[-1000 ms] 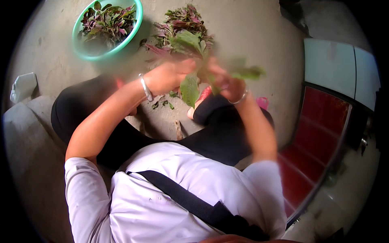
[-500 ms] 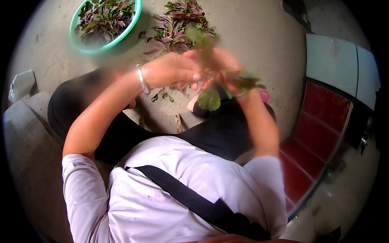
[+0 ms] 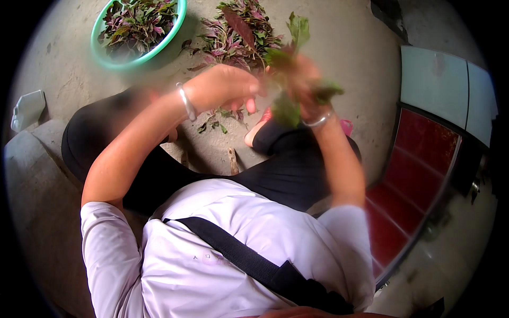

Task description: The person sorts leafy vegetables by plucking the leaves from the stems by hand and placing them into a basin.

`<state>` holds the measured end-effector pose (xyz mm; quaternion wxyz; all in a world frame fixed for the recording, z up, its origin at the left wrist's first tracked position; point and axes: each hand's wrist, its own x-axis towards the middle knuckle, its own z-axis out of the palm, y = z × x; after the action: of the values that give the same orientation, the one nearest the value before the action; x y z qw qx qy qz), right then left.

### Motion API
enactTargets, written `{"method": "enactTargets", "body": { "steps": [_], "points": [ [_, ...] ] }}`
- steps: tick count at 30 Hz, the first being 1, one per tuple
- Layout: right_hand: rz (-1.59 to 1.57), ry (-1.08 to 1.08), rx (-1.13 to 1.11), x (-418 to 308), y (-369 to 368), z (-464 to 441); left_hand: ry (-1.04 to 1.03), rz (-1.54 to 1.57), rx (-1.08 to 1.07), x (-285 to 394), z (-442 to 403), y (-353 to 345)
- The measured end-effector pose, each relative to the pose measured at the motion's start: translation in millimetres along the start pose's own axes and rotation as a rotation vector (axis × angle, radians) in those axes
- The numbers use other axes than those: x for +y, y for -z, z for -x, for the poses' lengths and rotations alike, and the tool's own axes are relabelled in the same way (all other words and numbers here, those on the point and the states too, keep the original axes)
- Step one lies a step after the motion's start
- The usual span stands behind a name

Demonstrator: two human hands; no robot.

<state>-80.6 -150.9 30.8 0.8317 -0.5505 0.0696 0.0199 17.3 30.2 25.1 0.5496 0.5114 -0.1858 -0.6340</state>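
My right hand (image 3: 307,82), blurred by motion, grips a bunch of leafy greens (image 3: 286,108) whose leaves stick out on several sides. Just left of it is my left hand (image 3: 228,90), its fingers curled and thumb drawn in; whether anything small is between them is too blurred to tell. A pile of green and purple leafy stems (image 3: 238,32) lies on the floor beyond both hands. More such leaves (image 3: 140,26) fill a green basin (image 3: 124,66) at the upper left. Small leaf scraps (image 3: 213,124) lie on the floor below my left hand.
My bent legs (image 3: 286,169) in black trousers frame the near floor. A translucent plastic container (image 3: 28,110) lies at the far left. At the right is a cabinet with pale panels (image 3: 435,79) and red ones (image 3: 419,164). A pink object (image 3: 346,126) shows beside my right wrist.
My hands have moved slightly apart, the right one keeping the greens, which have turned. A dark reddish leaf now shows over the pile. The view has shifted a little since the first frame.
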Motion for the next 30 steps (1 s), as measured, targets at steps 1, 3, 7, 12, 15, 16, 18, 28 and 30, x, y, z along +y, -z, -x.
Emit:
{"method": "enactTargets", "body": {
  "steps": [1,3,7,12,15,16,18,28,30],
  "points": [
    [0.026,0.020,0.012,-3,-3,1,-0.004,0.020,-0.006,-2,-2,2],
    [-0.017,0.121,0.081,-3,-16,5,0.015,0.031,0.012,-1,-2,4],
    [-0.404,0.077,0.147,-1,-10,0,0.010,-0.053,0.077,3,3,5],
    [0.252,-0.029,0.328,-18,24,-9,-0.039,-0.180,0.140,5,7,10],
    [1.049,-0.150,-0.046,-1,22,4,-0.100,-0.119,0.204,0,3,18],
    [1.210,-0.132,-0.290,10,23,6,-0.112,-0.077,0.221,-1,2,20],
    [1.268,-0.088,-0.260,14,11,14,-0.125,-0.118,0.241,10,7,17],
    [0.584,0.176,0.235,-7,-17,-5,-0.252,-0.240,0.403,-18,-6,8],
    [0.577,0.188,0.215,-13,-23,-7,-0.197,-0.282,0.411,-16,-4,4]
  ]
}}
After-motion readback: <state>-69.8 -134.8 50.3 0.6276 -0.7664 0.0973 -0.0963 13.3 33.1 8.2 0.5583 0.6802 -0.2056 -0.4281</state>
